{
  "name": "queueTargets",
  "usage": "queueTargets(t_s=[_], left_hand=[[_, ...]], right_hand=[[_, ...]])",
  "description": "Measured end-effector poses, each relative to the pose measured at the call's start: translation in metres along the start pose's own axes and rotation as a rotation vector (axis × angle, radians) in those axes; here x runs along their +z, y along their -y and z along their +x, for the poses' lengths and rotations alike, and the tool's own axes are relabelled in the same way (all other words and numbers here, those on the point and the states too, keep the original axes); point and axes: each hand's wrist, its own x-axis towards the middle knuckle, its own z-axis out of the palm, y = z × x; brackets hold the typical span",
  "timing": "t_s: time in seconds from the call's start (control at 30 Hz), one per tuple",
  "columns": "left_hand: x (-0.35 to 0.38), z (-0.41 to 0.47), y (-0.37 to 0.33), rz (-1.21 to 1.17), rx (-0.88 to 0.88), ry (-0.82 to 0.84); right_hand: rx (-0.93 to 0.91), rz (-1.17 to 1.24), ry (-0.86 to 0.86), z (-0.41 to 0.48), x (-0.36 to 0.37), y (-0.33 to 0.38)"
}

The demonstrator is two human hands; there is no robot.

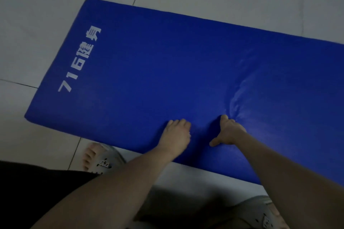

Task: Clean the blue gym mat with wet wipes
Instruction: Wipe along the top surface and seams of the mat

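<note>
The blue gym mat [167,65] lies flat on the tiled floor, with white lettering along its left end. Both hands rest on it near its front edge. My left hand [177,134] sits knuckles up with the fingers curled under, and nothing shows in it. My right hand [229,132] presses its fingertips into the mat with the thumb spread toward me. The cover dents there, and creases and a shiny streak [240,87] fan out beyond the fingertips. No wet wipe is visible. Anything under either palm is hidden.
Pale floor tiles [46,15] surround the mat. My left foot in a grey slipper [104,160] stands just in front of the mat's edge, and the other slipper [260,214] shows at the bottom right. A dark garment [28,191] fills the lower left.
</note>
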Motion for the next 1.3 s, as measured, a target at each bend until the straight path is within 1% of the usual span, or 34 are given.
queueTargets(t_s=[0.1,0.17,0.23,0.3,0.37,0.43,0.53,0.67,0.73,0.8,0.87,0.9,0.97,1.03,1.1,1.17,1.2,1.23,1.3], left_hand=[[-0.028,-0.008,0.066,0.026,-0.184,-0.02],[-0.046,-0.018,0.108,0.01,-0.371,-0.061],[-0.056,-0.025,0.136,-0.078,-0.567,-0.115],[-0.056,-0.028,0.138,-0.151,-0.663,-0.151],[-0.049,-0.026,0.116,-0.216,-0.682,-0.183],[-0.038,-0.02,0.083,-0.247,-0.636,-0.185],[-0.018,-0.012,0.032,-0.208,-0.493,-0.14],[0.017,-0.014,-0.04,-0.052,-0.146,-0.061],[0.032,-0.022,-0.067,-0.02,0.025,0.02],[0.037,-0.027,-0.07,-0.018,0.15,0.068],[0.033,-0.028,-0.051,0.037,0.276,0.042],[0.025,-0.027,-0.036,0.063,0.297,0.044],[0.008,-0.026,-0.002,0.107,0.233,0.067],[-0.011,-0.026,0.038,0.17,0.106,0.089],[-0.03,-0.029,0.081,0.167,-0.114,0.058],[-0.045,-0.037,0.115,0.067,-0.397,-0.03],[-0.048,-0.042,0.122,0.015,-0.514,-0.063],[-0.048,-0.045,0.121,-0.037,-0.588,-0.084],[-0.039,-0.047,0.102,-0.1,-0.615,-0.09]], right_hand=[[0.012,-0.007,0.0,0.004,-0.003,0.002],[0.01,-0.015,-0.007,0.005,-0.002,0.0],[0.003,-0.019,-0.016,0.005,-0.001,-0.002],[-0.001,-0.021,-0.023,0.003,-0.001,-0.003],[0.002,-0.016,-0.027,0.002,-0.002,-0.003],[0.002,-0.016,-0.024,0.002,-0.002,-0.001],[-0.001,-0.013,-0.021,0.004,-0.004,0.0],[-0.003,-0.013,-0.022,0.006,-0.004,0.0],[-0.01,-0.02,-0.02,0.007,-0.003,0.0],[-0.008,-0.023,-0.016,0.009,-0.003,0.0],[0.0,-0.018,-0.011,0.011,-0.002,0.001],[0.004,-0.021,-0.011,0.012,-0.002,0.001],[0.004,-0.03,-0.006,0.012,-0.003,0.0],[0.005,-0.025,-0.007,0.013,-0.003,-0.001],[0.004,-0.027,-0.01,0.013,-0.003,-0.002],[0.003,-0.029,-0.01,0.012,-0.002,-0.002],[0.001,-0.029,-0.007,0.011,-0.002,-0.002],[0.0,-0.031,-0.004,0.01,-0.002,-0.001],[0.009,-0.025,-0.007,0.007,-0.004,0.0]])
